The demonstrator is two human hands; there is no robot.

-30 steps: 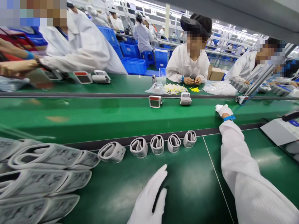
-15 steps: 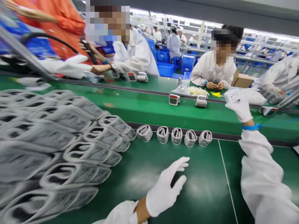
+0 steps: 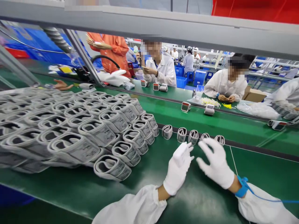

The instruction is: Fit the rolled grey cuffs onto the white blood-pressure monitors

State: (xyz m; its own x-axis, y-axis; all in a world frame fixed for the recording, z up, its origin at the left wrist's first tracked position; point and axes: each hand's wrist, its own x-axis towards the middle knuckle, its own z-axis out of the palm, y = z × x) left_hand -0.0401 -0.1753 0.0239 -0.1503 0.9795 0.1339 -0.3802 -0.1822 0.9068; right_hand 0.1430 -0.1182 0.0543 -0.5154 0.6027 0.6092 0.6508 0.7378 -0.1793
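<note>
My left hand (image 3: 177, 174), in a white glove, is closed around a small white plastic unit (image 3: 180, 153) over the green worktop. What the unit's other side looks like is hidden. Close to its right, my right hand (image 3: 216, 165) is gloved too, its fingers spread and holding nothing. A blue wrist strap (image 3: 243, 186) with a cord circles my right wrist. Just beyond both hands stand several rolled grey cuffs (image 3: 167, 132) in a row, some partly covered by my fingers. Left of my left hand is a large pile of rolled grey cuffs (image 3: 93, 130).
Beyond the row runs a green conveyor belt (image 3: 168, 109) with dark edges. Cuffed monitors (image 3: 185, 106) sit on it, spaced apart. Across it, a co-worker in white (image 3: 227, 84) sits by small white and yellow pieces (image 3: 211, 102). A metal frame bar (image 3: 149, 29) crosses overhead.
My right hand has come back from over the belt and opened, and the white unit it held is now in my left hand. The view has swung left and up.
</note>
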